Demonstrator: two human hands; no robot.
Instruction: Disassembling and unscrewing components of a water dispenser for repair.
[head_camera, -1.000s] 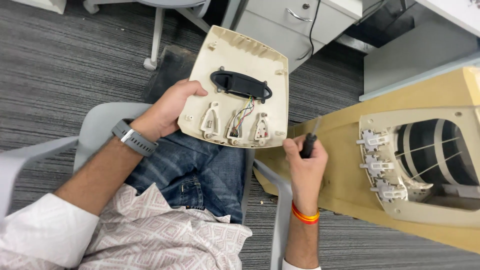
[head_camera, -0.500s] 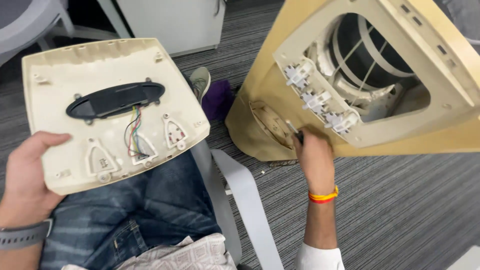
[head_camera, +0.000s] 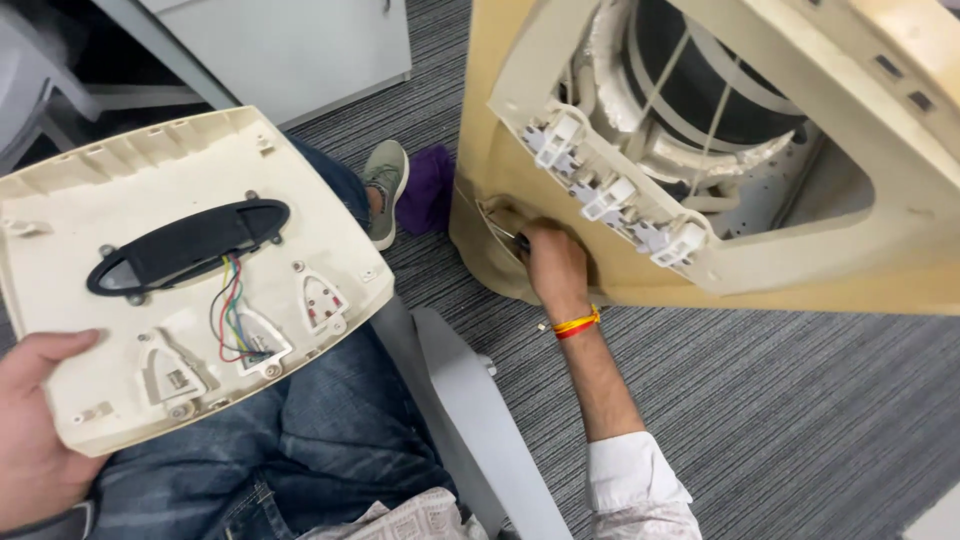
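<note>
Cream panel (head_camera: 190, 270) rests in left hand's (head_camera: 35, 430) grip; right hand (head_camera: 553, 265) clenches a tool at the yellowed housing (head_camera: 800, 270).

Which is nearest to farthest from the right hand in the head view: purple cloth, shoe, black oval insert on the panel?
From the right hand, at the cooler housing's lower left corner:
1. Purple cloth, on the floor just left of the hand.
2. Shoe, left of the cloth and next to it.
3. Black oval insert, far left on the cream panel held by the left hand.
</note>
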